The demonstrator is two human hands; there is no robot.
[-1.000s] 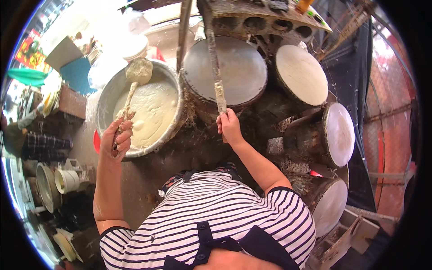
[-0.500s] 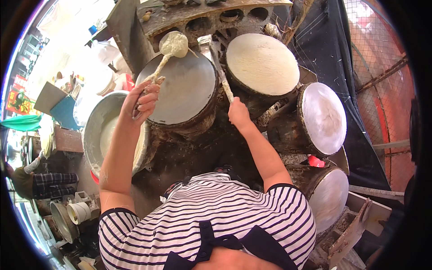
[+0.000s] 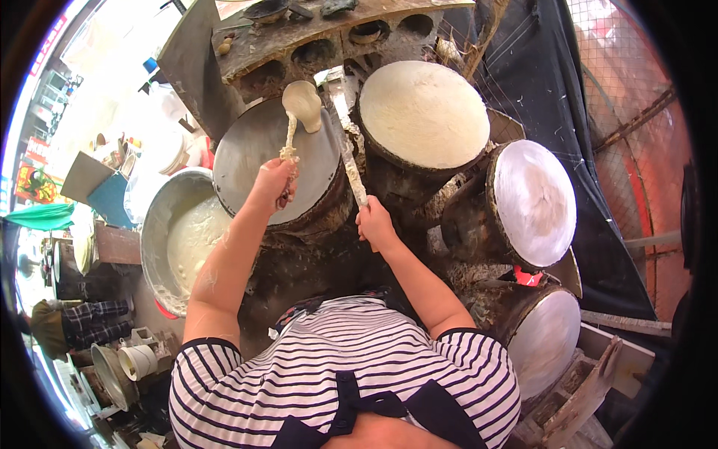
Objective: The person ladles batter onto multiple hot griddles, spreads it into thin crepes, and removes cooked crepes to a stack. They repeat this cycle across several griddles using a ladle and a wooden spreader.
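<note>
Fingers wrapped round its handle, my left hand [image 3: 274, 184] holds a batter-coated ladle [image 3: 290, 135] over the far side of a round griddle [image 3: 250, 153]. Pale batter [image 3: 311, 124] hangs from the tilted bowl towards the griddle's bare grey surface. My right hand [image 3: 375, 223] is closed on a long, flat spreader [image 3: 349, 153] caked with batter. It slants away along the griddle's right edge. Left of my left forearm stands a large metal basin [image 3: 155, 258] with wet batter [image 3: 196, 239] in it. A second griddle at the right is covered by a pale batter layer [image 3: 424, 114].
Two more round griddles, one upper [image 3: 536, 202] and one lower [image 3: 550, 340], stand along the right with whitish surfaces. A sooty block ledge [image 3: 321, 45] runs behind. Black sheeting [image 3: 553, 150] hangs at the right. At the far left is another person [image 3: 75, 325], beside a white bucket [image 3: 138, 362].
My left hand has moved right and a little lower, and the ladle has tipped so batter runs down from it. My right hand has drawn slightly back and left with the spreader.
</note>
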